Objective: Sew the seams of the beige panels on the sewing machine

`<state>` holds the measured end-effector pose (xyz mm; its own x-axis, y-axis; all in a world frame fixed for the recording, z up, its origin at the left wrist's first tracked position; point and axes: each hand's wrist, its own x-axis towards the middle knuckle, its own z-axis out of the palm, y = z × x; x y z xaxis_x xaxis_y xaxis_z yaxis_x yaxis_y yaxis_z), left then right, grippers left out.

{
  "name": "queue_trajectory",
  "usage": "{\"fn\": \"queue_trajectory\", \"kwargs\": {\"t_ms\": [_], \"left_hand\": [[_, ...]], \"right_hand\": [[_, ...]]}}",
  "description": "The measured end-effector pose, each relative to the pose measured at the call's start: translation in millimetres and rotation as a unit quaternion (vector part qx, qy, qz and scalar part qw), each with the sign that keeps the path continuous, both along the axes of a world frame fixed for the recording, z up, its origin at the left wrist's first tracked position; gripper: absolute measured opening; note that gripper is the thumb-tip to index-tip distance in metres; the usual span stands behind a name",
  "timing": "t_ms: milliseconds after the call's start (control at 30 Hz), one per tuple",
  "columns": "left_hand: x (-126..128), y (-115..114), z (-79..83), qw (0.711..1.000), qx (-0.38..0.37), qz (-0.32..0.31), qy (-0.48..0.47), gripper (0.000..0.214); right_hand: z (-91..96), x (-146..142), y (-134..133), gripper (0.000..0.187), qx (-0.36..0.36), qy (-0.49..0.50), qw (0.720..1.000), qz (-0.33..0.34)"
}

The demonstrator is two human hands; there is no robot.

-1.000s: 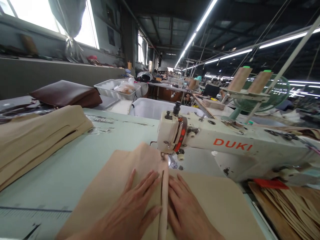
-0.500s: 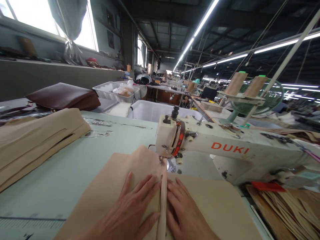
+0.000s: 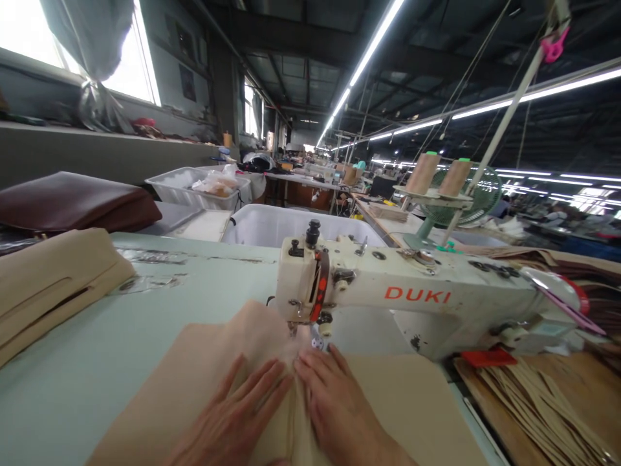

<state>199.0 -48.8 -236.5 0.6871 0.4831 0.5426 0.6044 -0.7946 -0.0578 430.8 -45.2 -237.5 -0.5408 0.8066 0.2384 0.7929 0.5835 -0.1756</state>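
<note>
Both my hands lie flat on a sheet of beige leather-like material (image 3: 160, 382), fingers spread, just in front of the needle of a DUKI sewing machine (image 3: 388, 294). My left hand (image 3: 233, 411) rests left of a soft central fold in the sheet. My right hand (image 3: 334, 404) rests right of that fold, its fingertips close to the presser foot (image 3: 294, 328). The sheet runs under the machine head. The needle tip is hidden by the material and the machine.
Folded beige pieces (image 3: 51, 288) lie on the pale green table (image 3: 194, 291) at left. Beyond stand a brown leather bag (image 3: 72, 204), a white bin (image 3: 291, 226) and thread cones (image 3: 422, 173). Cut beige strips (image 3: 538, 408) lie on a wooden board at right.
My hands have come closer together near the needle, and the raised ridge between them has flattened into a soft fold. The view has turned slightly left.
</note>
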Motion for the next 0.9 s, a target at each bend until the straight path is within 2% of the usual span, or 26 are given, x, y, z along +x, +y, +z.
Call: {"fn": "queue_trajectory", "kwargs": {"t_ms": [200, 300, 533, 767, 900], "left_hand": [[5.5, 23.2, -2.4, 1.000, 0.003, 0.023, 0.014, 0.099], [5.7, 31.5, -1.9, 1.000, -0.005, 0.021, 0.013, 0.100], [4.3, 35.1, -2.3, 0.999, -0.008, 0.012, 0.033, 0.089], [5.5, 38.1, -9.7, 1.000, 0.004, 0.007, 0.015, 0.080], [4.5, 35.8, -5.1, 1.000, 0.010, -0.002, 0.025, 0.083]], "right_hand": [[-1.3, 6.0, 33.2, 0.052, 0.010, -0.003, 1.000, -0.002], [-7.0, 9.2, 42.6, 0.051, 0.016, 0.008, 1.000, -0.002], [-20.6, 8.5, 39.1, 0.055, 0.038, 0.049, 0.998, -0.018], [-11.8, 12.6, 41.1, 0.059, 0.011, 0.041, 0.999, 0.009], [-8.9, 15.4, 40.8, 0.060, 0.023, 0.044, 0.999, 0.023]]}}
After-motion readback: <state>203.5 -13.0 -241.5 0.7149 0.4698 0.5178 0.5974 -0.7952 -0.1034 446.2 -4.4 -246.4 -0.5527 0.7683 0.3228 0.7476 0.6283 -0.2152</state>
